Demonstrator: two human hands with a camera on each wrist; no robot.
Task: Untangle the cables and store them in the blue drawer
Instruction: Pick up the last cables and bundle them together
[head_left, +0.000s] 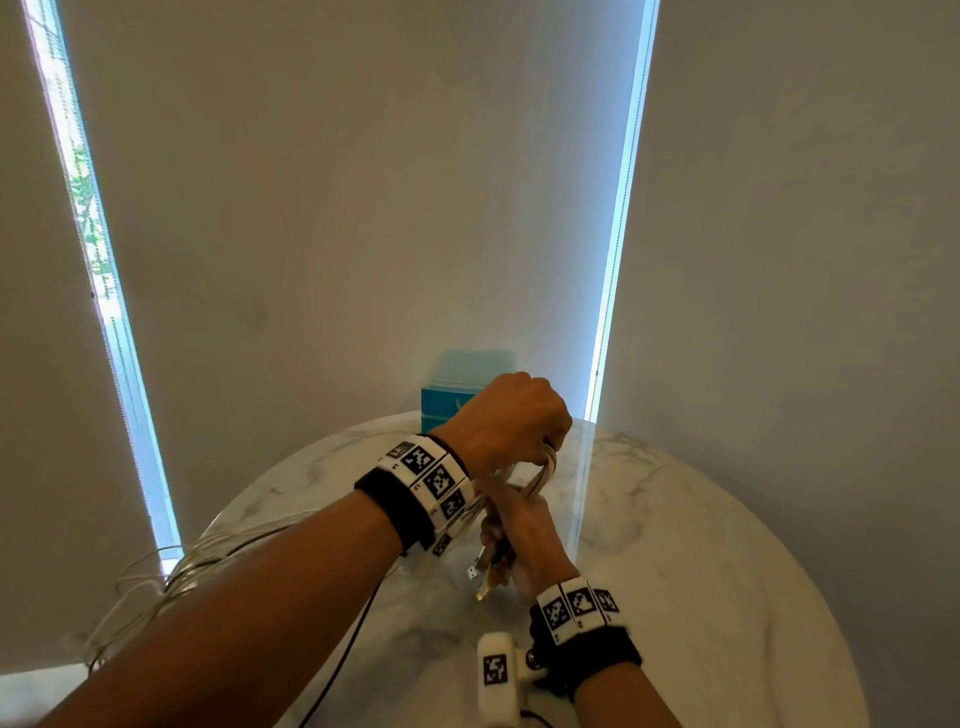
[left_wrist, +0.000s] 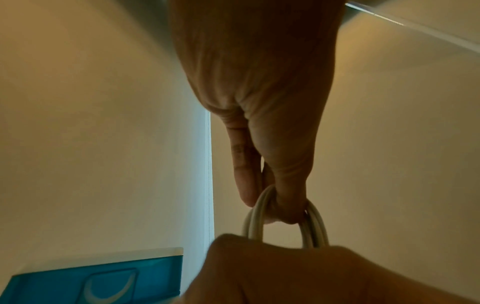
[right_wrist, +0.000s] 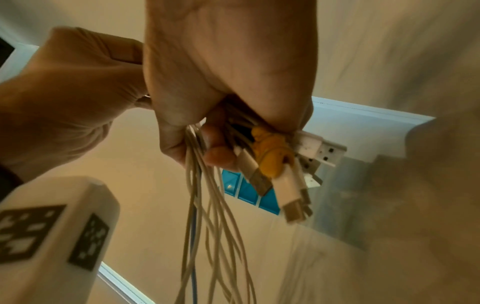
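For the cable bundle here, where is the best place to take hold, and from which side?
Grip the cable bundle just behind its clustered plugs, where the right hand holds it; the strands run together there. The left hand, from above, hooks the folded loop.

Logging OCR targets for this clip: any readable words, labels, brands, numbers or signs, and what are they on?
No readable text in any view.
Wristbands: black-and-white square marker codes with tiny marks beside them, too small to read.
White block at the right wrist: a marker code only.
Blue drawer: a pale curved handle shape, no lettering.
USB plugs: no print visible.
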